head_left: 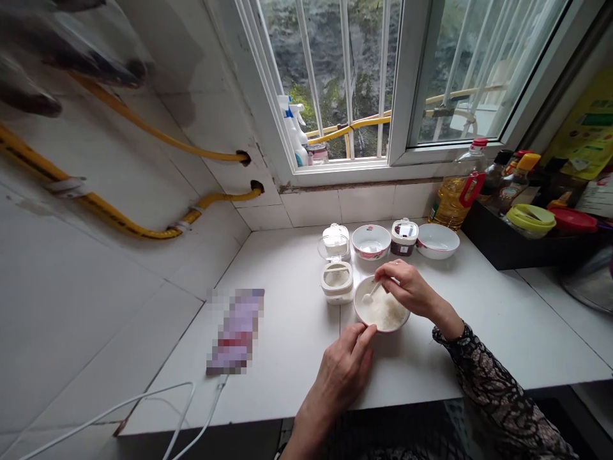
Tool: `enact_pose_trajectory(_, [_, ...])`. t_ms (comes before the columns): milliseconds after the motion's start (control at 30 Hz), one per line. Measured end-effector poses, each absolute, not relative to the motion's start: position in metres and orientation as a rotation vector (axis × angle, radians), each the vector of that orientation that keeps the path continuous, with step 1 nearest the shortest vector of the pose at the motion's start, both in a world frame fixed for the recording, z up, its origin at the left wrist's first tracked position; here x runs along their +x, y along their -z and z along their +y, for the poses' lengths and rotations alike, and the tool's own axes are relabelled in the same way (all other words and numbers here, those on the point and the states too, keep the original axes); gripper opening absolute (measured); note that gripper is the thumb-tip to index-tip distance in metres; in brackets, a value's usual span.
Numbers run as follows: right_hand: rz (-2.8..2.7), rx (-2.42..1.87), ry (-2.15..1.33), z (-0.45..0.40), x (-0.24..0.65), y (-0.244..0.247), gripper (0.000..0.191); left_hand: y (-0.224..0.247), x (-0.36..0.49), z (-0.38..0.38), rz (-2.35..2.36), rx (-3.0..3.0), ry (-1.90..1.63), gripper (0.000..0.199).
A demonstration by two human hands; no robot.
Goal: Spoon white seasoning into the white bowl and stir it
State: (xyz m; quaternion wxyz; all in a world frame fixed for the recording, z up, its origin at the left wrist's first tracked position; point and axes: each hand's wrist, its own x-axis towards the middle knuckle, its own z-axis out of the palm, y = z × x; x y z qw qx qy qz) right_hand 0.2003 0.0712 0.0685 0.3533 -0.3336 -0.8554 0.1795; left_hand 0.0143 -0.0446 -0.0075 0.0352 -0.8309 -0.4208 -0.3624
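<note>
A bowl (360, 314) with a pinkish rim stands on the white counter, partly filled with a white granular substance (387, 312). My right hand (407, 285) is above the bowl's far right side, its fingers pinched on a small white spoon (368, 298). The spoon's head rests in the bowl near the granules. At the near rim, my left hand (345, 361) grips the bowl with thumb and fingertips; its other fingers are curled and partly hidden. Just left of the bowl is a clear jar (337, 284) with a white collar and pale contents.
Behind stand a white-lidded jar (336, 237), a flowered bowl (371, 243), a jar with dark contents (403, 237) and a white bowl (437, 241). An oil bottle (454, 191) and a black condiment box (502, 239) are at right. A blurred phone-like object (237, 332) with a cable lies left.
</note>
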Motion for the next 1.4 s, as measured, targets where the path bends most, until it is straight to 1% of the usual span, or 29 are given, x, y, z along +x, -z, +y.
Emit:
enact_pose_trajectory(100, [-2.427,-0.82,-0.424,0.068,0.197,-0.066,0.023,0.008,0.014,-0.045,-1.296,-2.55,1.108,0.041])
enact_pose_trajectory(200, [-2.466,-0.841,-0.521,0.066,0.195,-0.067,0.023,0.01,0.014,-0.045,-1.3,-2.541,1.112,0.041])
enact_pose_trajectory(367, [-2.2,-1.012,-0.849,0.07,0.199,-0.068,0.021,0.012,0.014,-0.044,-1.302,-2.541,1.115,0.04])
enact_pose_trajectory(500, [-1.896,-1.052,-1.111,0.076,0.202,-0.066,0.016,0.011,0.014,-0.044,-1.299,-2.543,1.12,0.04])
enact_pose_trajectory(767, [-1.58,-1.029,-1.351,0.086,0.201,-0.065,0.014,0.009,0.014,-0.045,-1.286,-2.548,1.12,0.04])
enact_pose_trajectory(1067, [-1.36,-1.055,-1.465,0.089,0.203,-0.069,0.01,0.011,0.013,-0.044,-1.291,-2.557,1.129,0.041])
enact_pose_trajectory(1300, [-1.268,-0.988,-1.472,0.087,0.196,-0.066,0.014,0.008,0.015,-0.044,-1.287,-2.549,1.134,0.041])
enact_pose_trajectory(1400, [-1.271,-0.949,-1.424,0.084,0.187,-0.063,0.018,0.008,0.015,-0.044,-1.298,-2.542,1.127,0.041])
